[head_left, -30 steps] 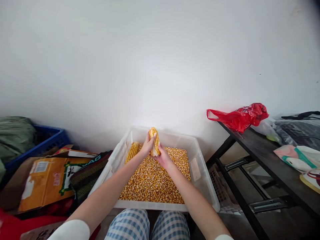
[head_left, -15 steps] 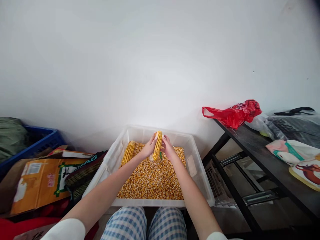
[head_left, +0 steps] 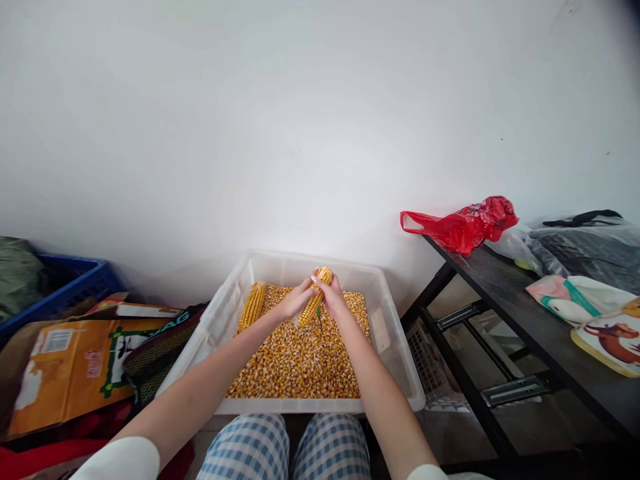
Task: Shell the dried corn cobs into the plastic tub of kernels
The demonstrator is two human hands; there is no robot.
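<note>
Between my two hands is an ear of corn (head_left: 311, 311), tilted with its upper end leaning right, held above loose kernels. My left hand (head_left: 299, 297) grips it from the left side, fingers closed around it. My right hand (head_left: 331, 293) is closed on its upper part, the thumb lying across the rows. Loose yellow and whitish corn kernels (head_left: 300, 367) fill the bottom of a translucent plastic bin (head_left: 395, 340). More corn on the cob (head_left: 253, 305) lies along the bin's left side. A thin green-and-dark object (head_left: 319, 313) shows just below my right hand, partly hidden.
A black table frame (head_left: 480, 280) stands at the right, bearing a red plastic bag (head_left: 465, 225) and other bags. On the left are an orange cardboard box (head_left: 75, 373), a dark mesh bag (head_left: 160, 353) and a blue crate (head_left: 75, 283). A white wall (head_left: 320, 133) rises behind the bin.
The ear of corn has tipped from nearly upright to leaning right. My right thumb has come over its front. The view has shifted slightly.
</note>
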